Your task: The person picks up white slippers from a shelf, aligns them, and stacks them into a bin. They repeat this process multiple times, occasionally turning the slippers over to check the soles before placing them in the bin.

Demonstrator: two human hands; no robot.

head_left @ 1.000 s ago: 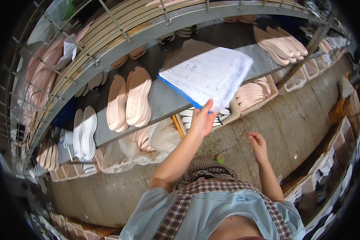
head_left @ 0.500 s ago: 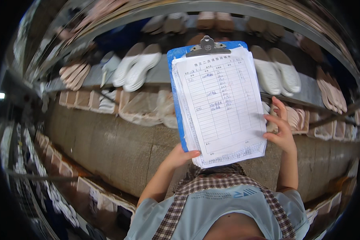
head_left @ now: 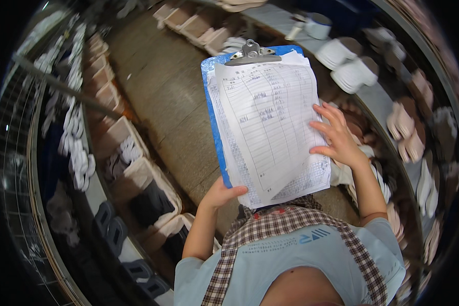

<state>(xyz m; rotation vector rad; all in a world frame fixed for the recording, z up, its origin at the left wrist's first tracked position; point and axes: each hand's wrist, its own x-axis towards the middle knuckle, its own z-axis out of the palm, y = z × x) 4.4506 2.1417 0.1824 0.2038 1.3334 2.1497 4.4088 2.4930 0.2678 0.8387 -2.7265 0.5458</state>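
A blue clipboard (head_left: 215, 122) with a metal clip (head_left: 252, 54) at its top is in front of my body. It bears a stack of printed form sheets (head_left: 268, 148) with handwriting in the upper rows. The top sheet bends up at its lower right, baring a gridded sheet (head_left: 311, 178) beneath. My left hand (head_left: 221, 195) grips the board's lower left corner, thumb over the papers and the other fingers hidden behind. At the right edge of the papers my right hand (head_left: 337, 135) has its fingers spread, fingertips at or on the sheet's margin.
White bins (head_left: 137, 178) line the floor along the left rack, where grey slide-like soles (head_left: 109, 229) lie on a shelf. On the right, a shelf holds stacked white shoe soles (head_left: 354, 74), pinkish ones (head_left: 405, 132) and a white mug (head_left: 319, 25). A brown floor aisle (head_left: 163, 92) runs between.
My view and body have turned left, so the racks now run along both sides. The top sheet has bent up at its lower right. My right hand has shifted inward against the papers.
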